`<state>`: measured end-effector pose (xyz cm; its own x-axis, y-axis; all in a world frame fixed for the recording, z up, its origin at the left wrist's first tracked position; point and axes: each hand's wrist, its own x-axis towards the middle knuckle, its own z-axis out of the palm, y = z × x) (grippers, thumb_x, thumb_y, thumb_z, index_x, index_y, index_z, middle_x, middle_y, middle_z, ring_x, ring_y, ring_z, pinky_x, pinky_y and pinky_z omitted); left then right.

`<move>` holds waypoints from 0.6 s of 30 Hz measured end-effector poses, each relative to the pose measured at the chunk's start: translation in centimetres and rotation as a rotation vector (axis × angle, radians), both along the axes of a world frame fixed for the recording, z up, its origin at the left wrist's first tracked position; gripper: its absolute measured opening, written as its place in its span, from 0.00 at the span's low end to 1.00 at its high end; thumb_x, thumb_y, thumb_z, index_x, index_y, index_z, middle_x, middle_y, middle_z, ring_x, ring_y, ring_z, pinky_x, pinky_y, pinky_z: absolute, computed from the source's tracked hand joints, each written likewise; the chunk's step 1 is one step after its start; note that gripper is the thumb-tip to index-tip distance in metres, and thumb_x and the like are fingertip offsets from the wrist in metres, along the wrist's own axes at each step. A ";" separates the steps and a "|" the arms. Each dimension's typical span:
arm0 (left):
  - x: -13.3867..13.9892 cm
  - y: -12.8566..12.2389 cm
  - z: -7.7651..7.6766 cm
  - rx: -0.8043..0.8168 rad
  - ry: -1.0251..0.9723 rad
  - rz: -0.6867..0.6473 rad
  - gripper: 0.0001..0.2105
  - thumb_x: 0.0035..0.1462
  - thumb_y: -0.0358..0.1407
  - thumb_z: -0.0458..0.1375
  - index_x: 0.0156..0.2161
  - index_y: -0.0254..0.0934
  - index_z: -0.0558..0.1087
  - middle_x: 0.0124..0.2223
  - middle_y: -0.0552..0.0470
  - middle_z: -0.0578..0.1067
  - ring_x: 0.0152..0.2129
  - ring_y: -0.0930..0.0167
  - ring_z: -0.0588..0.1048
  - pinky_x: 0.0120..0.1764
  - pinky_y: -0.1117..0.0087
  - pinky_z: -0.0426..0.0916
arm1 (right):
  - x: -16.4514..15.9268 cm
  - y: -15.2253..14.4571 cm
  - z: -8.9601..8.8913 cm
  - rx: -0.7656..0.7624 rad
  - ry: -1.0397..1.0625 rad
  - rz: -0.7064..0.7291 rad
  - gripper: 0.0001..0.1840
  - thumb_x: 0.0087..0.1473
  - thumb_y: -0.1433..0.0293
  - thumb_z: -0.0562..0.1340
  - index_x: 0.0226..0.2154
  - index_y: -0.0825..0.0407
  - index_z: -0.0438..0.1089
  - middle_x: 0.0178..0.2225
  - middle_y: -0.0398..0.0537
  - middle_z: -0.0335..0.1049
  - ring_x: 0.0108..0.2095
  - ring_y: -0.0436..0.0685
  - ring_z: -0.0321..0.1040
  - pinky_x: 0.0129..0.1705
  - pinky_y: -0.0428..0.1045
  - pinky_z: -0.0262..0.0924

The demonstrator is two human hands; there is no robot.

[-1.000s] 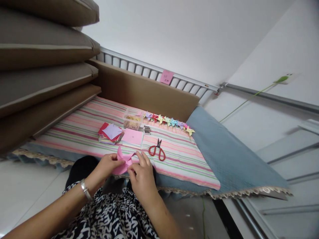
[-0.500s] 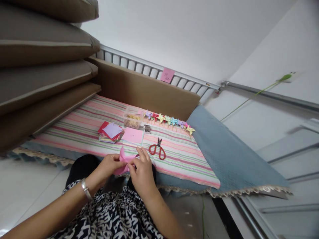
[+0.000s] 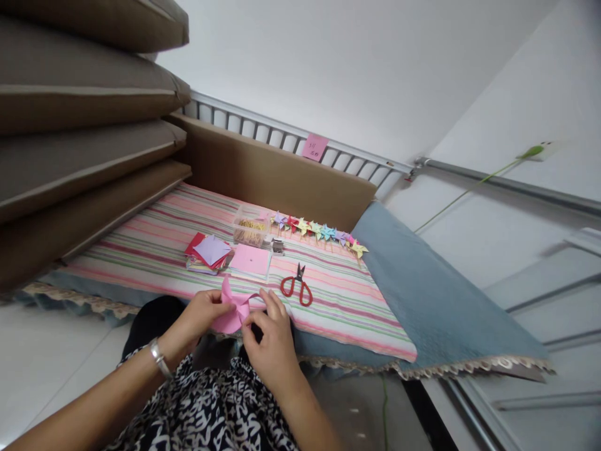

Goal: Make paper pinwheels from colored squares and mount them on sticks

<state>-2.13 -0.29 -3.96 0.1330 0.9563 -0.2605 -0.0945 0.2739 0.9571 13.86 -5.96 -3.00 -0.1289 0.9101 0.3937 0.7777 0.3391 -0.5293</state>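
Observation:
Between my hands, above my lap at the table's front edge, is a pink paper pinwheel [image 3: 231, 319] with curled blades. My left hand [image 3: 206, 313] pinches its left side between thumb and fingers. On its right edge, the thumb and index finger of my right hand [image 3: 268, 326] are closed on a blade, the other fingers stretched past it. Just beyond lie a pink square sheet [image 3: 250, 259] and a stack of coloured paper [image 3: 209, 252] with a lilac cut square on top. Red-handled scissors [image 3: 297, 285] rest to the right, blades pointing away.
A clear box [image 3: 250, 227] of small gold fasteners and sticks stands behind the paper, beside a small metal-and-clear item [image 3: 277, 245]. Finished pinwheels [image 3: 319, 232] line the far side. A brown board [image 3: 282, 175] stands behind; stacked cushions [image 3: 89, 106] rise at left.
The pinwheel's middle shows more now, as my right fingertips have shifted from its centre toward its right edge. My left hand keeps its pinch. The view has tilted slightly.

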 end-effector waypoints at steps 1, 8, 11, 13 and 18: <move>0.0 0.0 0.1 0.000 -0.001 -0.001 0.12 0.33 0.38 0.67 0.24 0.33 0.74 0.22 0.52 0.75 0.21 0.69 0.70 0.27 0.70 0.61 | 0.0 -0.1 0.1 0.015 -0.011 -0.001 0.06 0.51 0.75 0.62 0.29 0.50 0.74 0.60 0.55 0.59 0.63 0.65 0.49 0.61 0.64 0.48; 0.8 -0.8 0.5 0.008 -0.036 -0.044 0.11 0.32 0.37 0.67 0.23 0.33 0.74 0.22 0.53 0.74 0.22 0.69 0.70 0.29 0.70 0.61 | -0.4 0.3 0.7 0.131 -0.031 -0.016 0.09 0.55 0.75 0.60 0.29 0.50 0.75 0.64 0.53 0.52 0.66 0.66 0.41 0.62 0.65 0.46; 0.8 -1.1 0.6 0.003 -0.044 -0.068 0.12 0.32 0.38 0.67 0.23 0.32 0.74 0.22 0.53 0.74 0.22 0.69 0.70 0.30 0.70 0.61 | -0.5 0.5 0.3 0.129 -0.022 -0.019 0.08 0.54 0.76 0.60 0.29 0.51 0.75 0.65 0.54 0.51 0.66 0.65 0.40 0.63 0.64 0.45; 0.8 -1.2 0.7 -0.007 -0.044 -0.077 0.12 0.32 0.38 0.67 0.23 0.32 0.74 0.21 0.53 0.74 0.21 0.69 0.70 0.30 0.70 0.61 | -0.5 0.7 0.0 0.128 -0.018 -0.018 0.08 0.54 0.76 0.60 0.29 0.51 0.75 0.65 0.54 0.51 0.66 0.64 0.40 0.63 0.63 0.45; 0.8 -1.2 0.7 -0.027 -0.030 -0.081 0.13 0.31 0.39 0.67 0.23 0.32 0.73 0.21 0.53 0.73 0.20 0.71 0.68 0.28 0.71 0.58 | -0.4 1.0 -0.2 0.131 -0.019 -0.027 0.07 0.53 0.77 0.60 0.28 0.52 0.74 0.63 0.56 0.54 0.65 0.64 0.42 0.63 0.63 0.45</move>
